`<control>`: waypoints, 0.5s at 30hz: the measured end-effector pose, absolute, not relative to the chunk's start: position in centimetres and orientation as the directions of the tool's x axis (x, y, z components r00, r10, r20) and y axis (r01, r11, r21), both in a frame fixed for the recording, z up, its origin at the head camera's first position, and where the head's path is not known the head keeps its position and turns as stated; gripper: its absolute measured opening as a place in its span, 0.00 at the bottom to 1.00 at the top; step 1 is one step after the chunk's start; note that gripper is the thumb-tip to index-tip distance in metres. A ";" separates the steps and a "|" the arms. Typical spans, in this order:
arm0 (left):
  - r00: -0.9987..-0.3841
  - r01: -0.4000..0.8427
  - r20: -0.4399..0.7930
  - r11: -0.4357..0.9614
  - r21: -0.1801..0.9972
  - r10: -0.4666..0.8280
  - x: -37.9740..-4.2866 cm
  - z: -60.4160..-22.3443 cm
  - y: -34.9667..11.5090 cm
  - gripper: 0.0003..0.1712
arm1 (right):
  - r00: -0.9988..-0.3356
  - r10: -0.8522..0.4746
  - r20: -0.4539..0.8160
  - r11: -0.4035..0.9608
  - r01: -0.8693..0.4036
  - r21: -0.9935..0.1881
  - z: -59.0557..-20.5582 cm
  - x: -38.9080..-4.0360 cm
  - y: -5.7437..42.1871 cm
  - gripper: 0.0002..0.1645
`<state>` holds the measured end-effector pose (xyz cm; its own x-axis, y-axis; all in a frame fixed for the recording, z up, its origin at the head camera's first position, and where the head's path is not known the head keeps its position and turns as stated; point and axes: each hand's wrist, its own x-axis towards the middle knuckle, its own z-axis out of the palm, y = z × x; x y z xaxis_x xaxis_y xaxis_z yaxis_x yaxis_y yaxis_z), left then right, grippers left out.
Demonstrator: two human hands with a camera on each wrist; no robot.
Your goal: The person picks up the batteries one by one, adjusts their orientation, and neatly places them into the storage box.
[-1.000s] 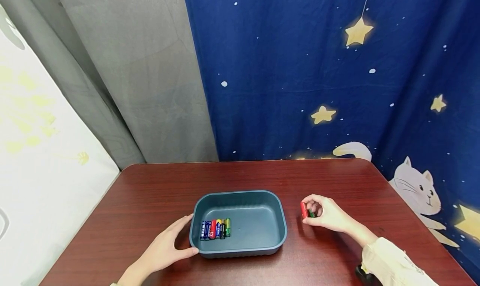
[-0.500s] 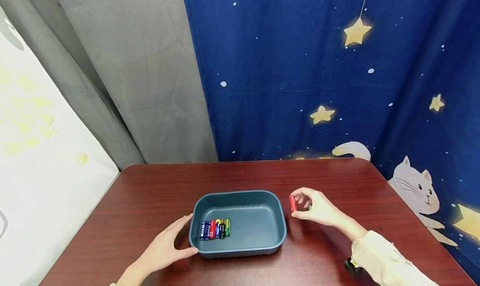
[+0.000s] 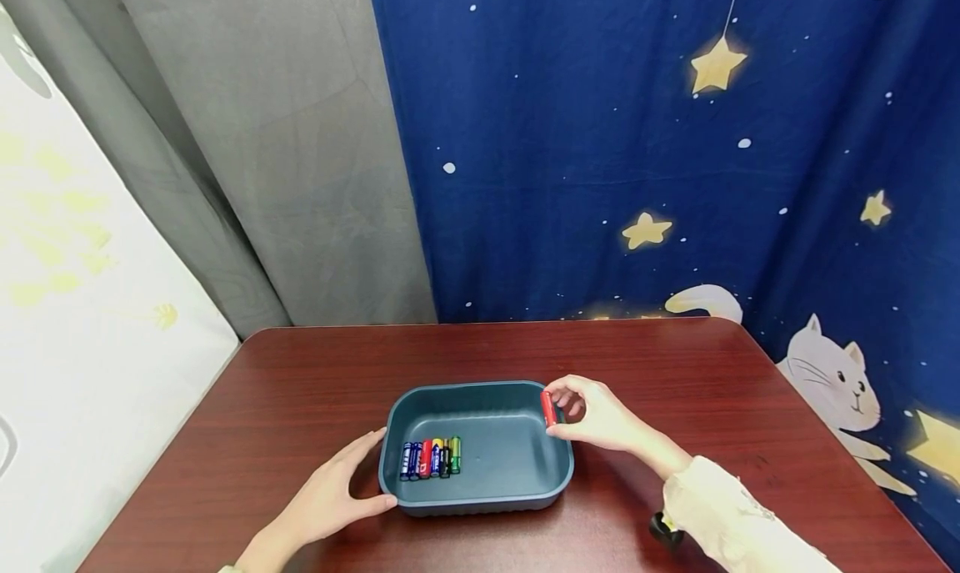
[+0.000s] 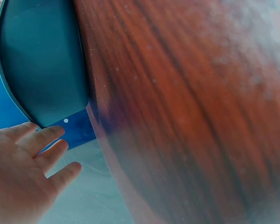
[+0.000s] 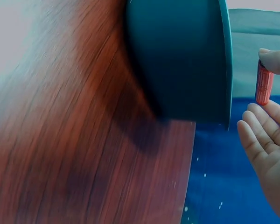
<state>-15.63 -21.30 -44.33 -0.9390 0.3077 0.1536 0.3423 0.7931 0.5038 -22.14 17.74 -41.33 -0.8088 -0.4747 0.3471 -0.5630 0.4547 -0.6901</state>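
Note:
My right hand (image 3: 596, 414) pinches a red battery (image 3: 549, 409) between thumb and fingertips. In the head view the battery overlaps the right rim of a dark teal plastic bin (image 3: 517, 464). The right wrist view shows the same battery upright, thumb (image 5: 276, 61) on its top end and fingertips at its bottom. A row of several batteries (image 3: 431, 459), blue, red, black and green, lies side by side at the bin's left inside. My left hand (image 3: 330, 491) rests against the bin's left rim, fingers fairly straight, thumb at the near corner.
The bin stands on a reddish-brown wooden table (image 3: 300, 381). Behind the table hang a grey curtain (image 3: 300, 181) and a blue star-patterned curtain (image 3: 540, 156). A small black object (image 3: 665, 530) sits under the right sleeve.
My right hand has carried the red battery leftward to the bin's right rim. A green piece seen behind that hand earlier no longer shows. The left hand and bin stay put.

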 end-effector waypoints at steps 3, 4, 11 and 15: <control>-0.940 0.338 0.149 0.793 0.507 0.306 -15.6 -44.4 -21.3 0.49 | -0.804 -0.483 0.347 0.448 -0.568 -0.691 -41.3 -22.1 16.9 0.28; -0.941 0.336 0.146 0.793 0.509 0.305 -15.6 -44.4 -21.3 0.49 | -0.803 -0.485 0.346 0.445 -0.568 -0.692 -41.4 -22.1 16.6 0.28; -0.944 0.324 0.130 0.792 0.518 0.302 -15.6 -44.4 -21.3 0.49 | -0.800 -0.508 0.321 0.444 -0.562 -0.698 -41.6 -22.3 14.6 0.29; -0.945 0.322 0.131 0.791 0.520 0.299 -15.6 -44.4 -21.3 0.49 | -0.791 -0.521 0.319 0.438 -0.569 -0.696 -41.9 -22.6 13.6 0.29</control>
<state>-15.58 -21.26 -44.39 -0.9452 0.2990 0.1313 0.3225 0.7912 0.5196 -22.61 13.56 -41.91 -0.7914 -0.5215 0.3191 -0.5691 0.4377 -0.6960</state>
